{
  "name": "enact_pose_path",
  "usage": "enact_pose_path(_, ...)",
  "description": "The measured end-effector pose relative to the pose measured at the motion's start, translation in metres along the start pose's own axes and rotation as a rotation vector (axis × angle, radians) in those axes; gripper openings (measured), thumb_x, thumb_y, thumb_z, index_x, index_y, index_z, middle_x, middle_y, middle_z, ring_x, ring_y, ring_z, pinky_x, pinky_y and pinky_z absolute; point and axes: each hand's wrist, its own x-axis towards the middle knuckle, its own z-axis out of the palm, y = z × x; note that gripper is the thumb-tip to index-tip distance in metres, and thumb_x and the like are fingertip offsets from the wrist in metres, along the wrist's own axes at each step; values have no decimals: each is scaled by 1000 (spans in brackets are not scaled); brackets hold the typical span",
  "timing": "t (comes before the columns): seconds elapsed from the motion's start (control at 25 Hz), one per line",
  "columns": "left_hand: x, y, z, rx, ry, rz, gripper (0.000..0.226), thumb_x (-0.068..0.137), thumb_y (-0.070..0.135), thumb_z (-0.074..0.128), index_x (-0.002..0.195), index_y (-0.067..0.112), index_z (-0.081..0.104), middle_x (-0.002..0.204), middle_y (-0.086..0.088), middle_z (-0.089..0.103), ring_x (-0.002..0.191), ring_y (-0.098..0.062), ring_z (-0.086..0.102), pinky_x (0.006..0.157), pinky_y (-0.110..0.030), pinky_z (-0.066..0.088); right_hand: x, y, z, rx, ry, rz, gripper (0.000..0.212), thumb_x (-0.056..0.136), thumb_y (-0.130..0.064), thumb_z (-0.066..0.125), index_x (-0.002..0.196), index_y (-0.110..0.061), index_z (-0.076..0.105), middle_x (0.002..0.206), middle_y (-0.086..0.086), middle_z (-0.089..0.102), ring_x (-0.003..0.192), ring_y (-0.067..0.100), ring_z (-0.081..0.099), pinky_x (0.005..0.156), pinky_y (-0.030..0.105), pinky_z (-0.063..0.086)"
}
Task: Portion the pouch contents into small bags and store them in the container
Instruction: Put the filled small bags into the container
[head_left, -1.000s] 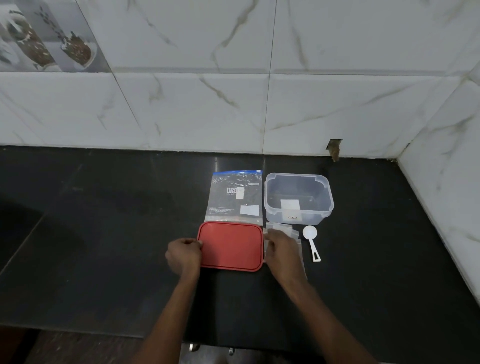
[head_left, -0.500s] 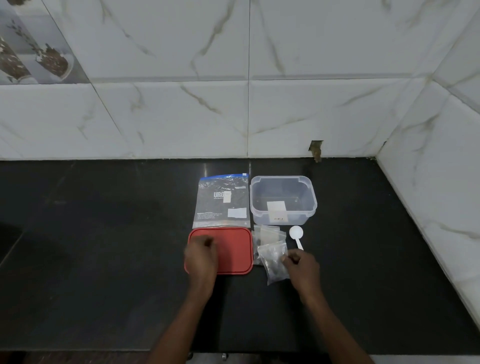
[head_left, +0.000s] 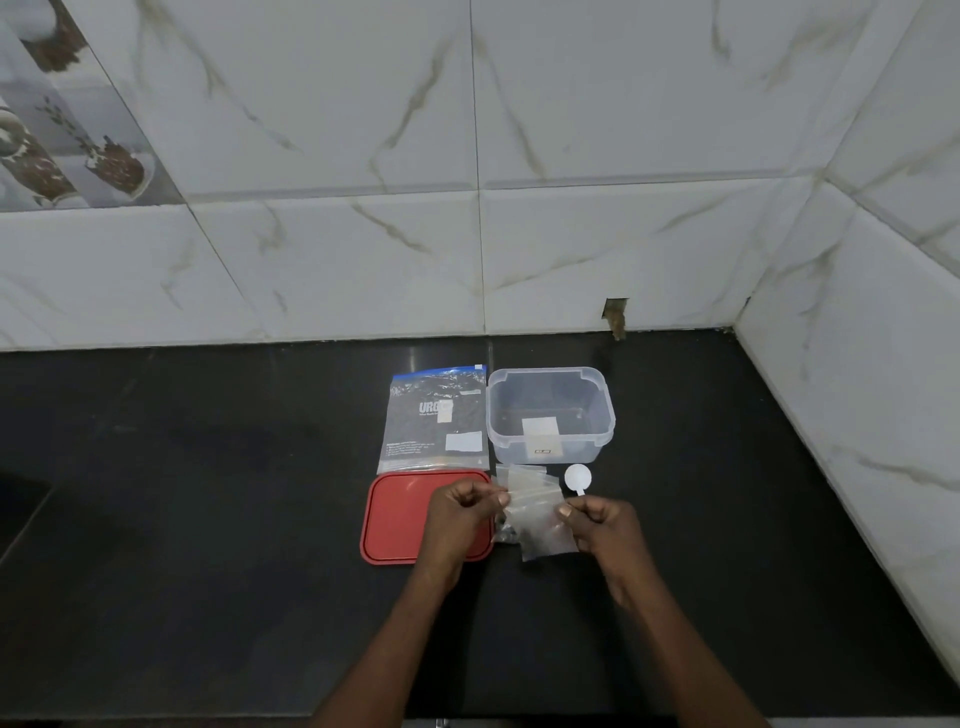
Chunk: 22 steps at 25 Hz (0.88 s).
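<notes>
The pouch (head_left: 436, 418) lies just left of the container (head_left: 506, 452) on the counter (head_left: 208, 493). The lid (head_left: 395, 519) lies before the pouch. The small bags (head_left: 524, 480) and, right of them, the scoop (head_left: 577, 477) lie before the container.

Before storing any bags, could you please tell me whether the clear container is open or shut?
Open. The container has nothing covering it; the red lid lies flat on the counter, apart from it.

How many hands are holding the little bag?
2: the left hand pinches the small bag at its left edge, the right hand at its right edge.
</notes>
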Motion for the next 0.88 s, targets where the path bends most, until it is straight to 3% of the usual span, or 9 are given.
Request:
enact_pose_path(0.12,0,4,9,-66,21,-20,5,90,-2,68,85,1,69,67,-9,65,60,-16,56,57,-26,50,0,2,5,-83,52,-101,14,90,-8,65,80,-14,74,82,12,74,79,36,69,75,50,57)
enact_pose_path(0.24,-8,1,21,-204,-53,-102,10,91,2,69,101,3,67,72,-5,68,54,-11,57,50,-23,46,1,2,11,-31,79,-109,15,92,-9,62,79,-10,71,77,11,73,68,22,65,67,39,54)
enact_pose_path(0.36,-20,-10,22,-172,-14,-152,8,90,3,70,91,-5,71,68,-8,66,52,-13,56,49,-22,47,8,10,13,1,109,-10,16,93,-10,60,81,-5,69,78,19,72,70,30,70,69,45,58)
enact_pose_path(0.48,-22,-25,0,-206,213,-208,17,91,9,70,91,-7,72,72,-14,68,58,-20,58,53,-27,49,18,24,18,-381,285,-5,28,91,-21,58,67,-9,63,62,9,66,63,31,66,61,43,59)
enact_pose_path(0.6,-31,-29,-24,-243,252,-233,14,93,10,68,92,-3,74,79,-17,73,67,-24,66,62,-32,56,20,16,35,-605,360,35,27,90,-28,62,69,-11,59,72,6,65,70,26,57,63,31,44)
enact_pose_path(0.64,-35,-29,-30,-231,243,-236,13,93,10,68,93,-2,75,82,-18,74,70,-26,68,67,-34,57,23,13,41,-590,373,71,22,89,-29,64,77,-10,61,80,7,66,77,28,58,66,30,42)
enact_pose_path(0.72,-36,-25,-36,-206,215,-236,12,93,9,68,85,3,75,75,-13,72,61,-19,65,59,-28,56,29,8,51,-488,408,150,19,86,-25,69,87,-7,64,87,8,65,87,30,61,71,32,45)
enact_pose_path(0.8,-30,-22,-36,-152,189,-245,16,93,10,68,78,8,72,63,-5,65,46,-10,53,46,-21,45,33,6,55,-318,412,175,13,83,-18,72,82,-5,69,79,7,68,80,28,63,74,37,53)
enact_pose_path(0.88,-23,-19,-33,-131,157,-259,14,93,12,69,79,8,72,63,-4,63,45,-9,48,44,-21,41,34,6,53,-140,388,173,8,81,-12,73,78,-5,72,70,4,67,69,22,61,69,35,55)
